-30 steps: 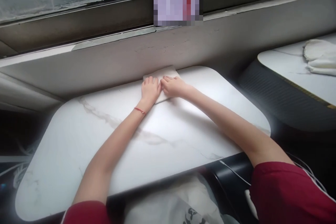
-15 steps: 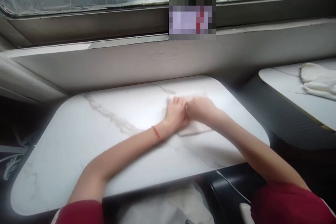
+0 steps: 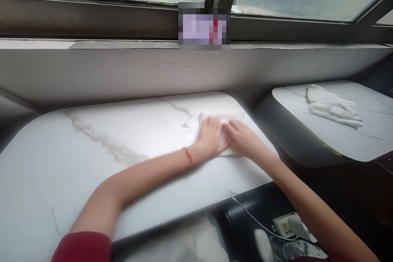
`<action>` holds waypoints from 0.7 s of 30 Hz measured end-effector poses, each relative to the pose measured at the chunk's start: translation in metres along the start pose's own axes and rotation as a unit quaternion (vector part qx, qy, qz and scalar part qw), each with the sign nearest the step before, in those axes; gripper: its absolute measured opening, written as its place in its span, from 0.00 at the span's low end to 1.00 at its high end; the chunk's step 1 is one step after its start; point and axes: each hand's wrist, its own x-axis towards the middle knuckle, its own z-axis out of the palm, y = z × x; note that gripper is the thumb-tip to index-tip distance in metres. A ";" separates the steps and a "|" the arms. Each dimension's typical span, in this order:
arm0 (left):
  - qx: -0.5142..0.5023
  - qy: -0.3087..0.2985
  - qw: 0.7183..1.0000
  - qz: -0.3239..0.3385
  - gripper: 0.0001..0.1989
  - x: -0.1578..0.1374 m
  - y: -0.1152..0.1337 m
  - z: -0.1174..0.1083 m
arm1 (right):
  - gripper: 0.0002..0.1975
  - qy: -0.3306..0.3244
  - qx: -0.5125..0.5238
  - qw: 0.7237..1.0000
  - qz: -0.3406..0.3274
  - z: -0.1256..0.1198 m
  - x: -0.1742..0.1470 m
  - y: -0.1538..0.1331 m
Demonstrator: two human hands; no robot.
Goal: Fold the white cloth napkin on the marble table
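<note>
A thin, pale flat piece, apparently a white cloth (image 3: 233, 117), lies near the right end of the white marbled tabletop (image 3: 159, 131). My left hand (image 3: 211, 136), with a red string at the wrist, rests on it with fingers stretched forward and the thumb reaching toward the right. Close beside it my right hand (image 3: 241, 136) is closed, its fingers curled down on the cloth. Both hands cover much of the cloth, and its edges look blurred.
On a second marbled table (image 3: 374, 102) at the right lies a bundle of white knitted gloves (image 3: 334, 106). A socket block (image 3: 284, 226), a white cable (image 3: 254, 217) and a white rounded object (image 3: 263, 245) are below the near edge. Behind runs a window ledge (image 3: 123, 45).
The view has swung to the right, showing more of the second table and its gloves. My right hand has turned, showing its fingers more plainly; both hands remain on the cloth.
</note>
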 end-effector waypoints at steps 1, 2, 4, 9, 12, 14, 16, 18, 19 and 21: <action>-0.003 -0.007 1.000 -0.020 0.34 0.012 -0.002 0.002 | 0.12 0.008 0.004 1.000 0.003 0.008 0.008 0.011; -0.007 -0.011 0.999 -0.037 0.34 0.025 -0.004 0.005 | 0.12 0.012 0.011 1.000 0.008 0.016 0.017 0.021; -0.018 -0.008 0.998 -0.066 0.36 0.050 -0.010 0.010 | 0.14 0.016 0.032 0.999 0.022 0.031 0.034 0.041; -0.042 0.005 0.992 -0.120 0.38 0.098 -0.029 0.025 | 0.23 0.059 0.137 0.986 0.080 0.068 0.071 0.077; -0.052 0.010 0.991 -0.124 0.38 0.109 -0.037 0.030 | 0.26 0.073 0.178 0.976 0.103 0.078 0.080 0.085; -0.054 0.015 0.991 -0.120 0.38 0.111 -0.040 0.030 | 0.26 0.062 0.179 0.975 0.119 0.075 0.080 0.085; -0.052 0.023 0.992 -0.115 0.37 0.110 -0.040 0.030 | 0.25 0.033 0.165 0.977 0.134 0.062 0.079 0.082; -0.051 0.029 0.993 -0.102 0.37 0.104 -0.037 0.029 | 0.24 -0.008 0.148 0.978 0.148 0.043 0.075 0.076; -0.052 0.031 0.994 -0.092 0.37 0.100 -0.034 0.028 | 0.23 -0.029 0.138 0.977 0.157 0.032 0.072 0.071; -0.057 0.036 0.996 -0.061 0.37 0.083 -0.026 0.025 | 0.21 -0.071 0.110 0.976 0.175 0.010 0.061 0.057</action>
